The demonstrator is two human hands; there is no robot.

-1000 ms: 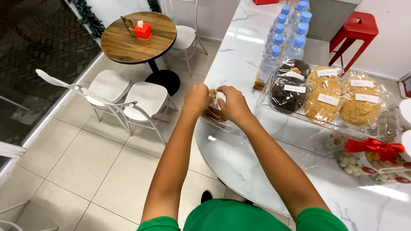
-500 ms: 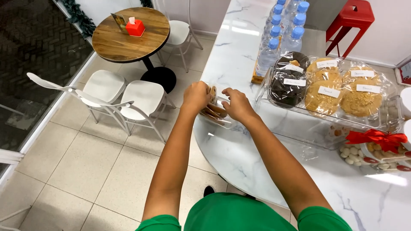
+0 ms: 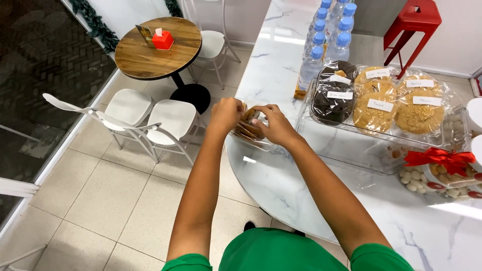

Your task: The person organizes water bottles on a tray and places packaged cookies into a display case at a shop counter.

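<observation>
Cookies in a clear packet (image 3: 249, 128) sit at the near-left edge of the marble counter (image 3: 281, 185), pinched between left hand (image 3: 226, 114) and right hand (image 3: 275, 125), both closed on it, best kept level beside the cookie tray (image 3: 351, 150) to the right.

Your white table (image 3: 281, 75) is grey-veined marble; at one o'clock, blue-capped bottles (image 3: 326, 45); at three o'clock, a red ribbon (image 3: 442, 159).

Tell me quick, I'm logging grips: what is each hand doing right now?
Left hand: closed on the clear bag of cookies at the marble counter edge.
Right hand: closed on the same bag.
</observation>
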